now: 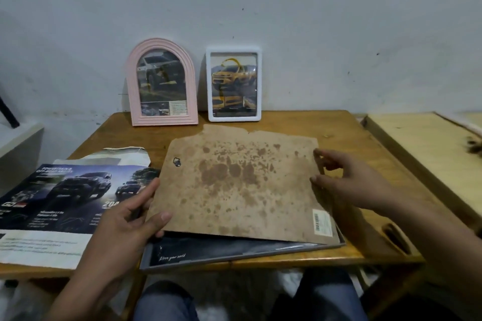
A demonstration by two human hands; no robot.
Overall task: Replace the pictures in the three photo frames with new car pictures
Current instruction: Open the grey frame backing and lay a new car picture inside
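backing board (240, 185), brown and badly stained, lay across the centre of the frame with its long axis running left to right, tilted so that its near edge hung above the grey frame (234, 255) lying flat at the desk's front edge. left hand (130, 219) gripped the board's lower left corner, thumb on top and fingers curled beneath, while right hand (344, 180) pinched the right edge, fingers bent round it. each hand was thus at its own end of the board, neither nearer than the other, and the frame sat directly below and slightly toward the person, so seating the board looked to be a matter of lowering it straight down and squaring the corners. a small metal hanger (177, 161) showed near the board's left side and a barcode sticker (322, 223) at its lower right corner. under the board a dark print with pale script was visible inside the grey frame; whether it was the new picture could not be told. car brochure (60, 198), showing dark pickups, lay at the left of the frame on the wooden desk (370, 242), partly under the left wrist. at the upper centre, a pink arched frame (161, 83) and a white frame (233, 83) stood upright against the wall, each holding a car picture, just beside one another.
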